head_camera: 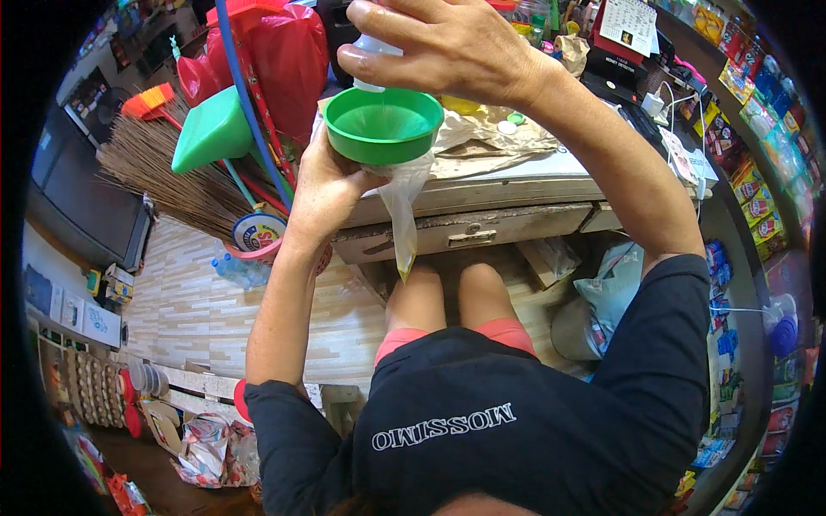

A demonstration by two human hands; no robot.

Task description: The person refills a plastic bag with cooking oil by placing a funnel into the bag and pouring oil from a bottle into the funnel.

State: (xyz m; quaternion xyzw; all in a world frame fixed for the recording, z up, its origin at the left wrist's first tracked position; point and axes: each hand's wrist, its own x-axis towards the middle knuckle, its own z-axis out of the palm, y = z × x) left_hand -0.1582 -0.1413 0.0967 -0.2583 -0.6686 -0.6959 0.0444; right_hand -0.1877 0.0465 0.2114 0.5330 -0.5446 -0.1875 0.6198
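Observation:
My left hand (pixel 326 187) grips a green plastic funnel (pixel 385 149) from below, together with the gathered mouth of a clear plastic bag (pixel 403 216). The bag hangs down in front of the table's edge, narrowing to a tip with a little yellowish liquid (pixel 404 266) in it. Above the funnel, my right hand (pixel 452 55) holds a small whitish plastic container (pixel 371 48), mouth downward. A thin trickle seems to fall from it into the funnel. The container's upper part is hidden behind my fingers.
Before me stands a worn wooden table with a drawer (pixel 471 232), crumpled brown paper (pixel 481 151) on top. A stick broom (pixel 187 180) and a green dustpan (pixel 216 132) stand at left. Packed shelves (pixel 755 200) line the right. A lined bin (pixel 577 326) sits below.

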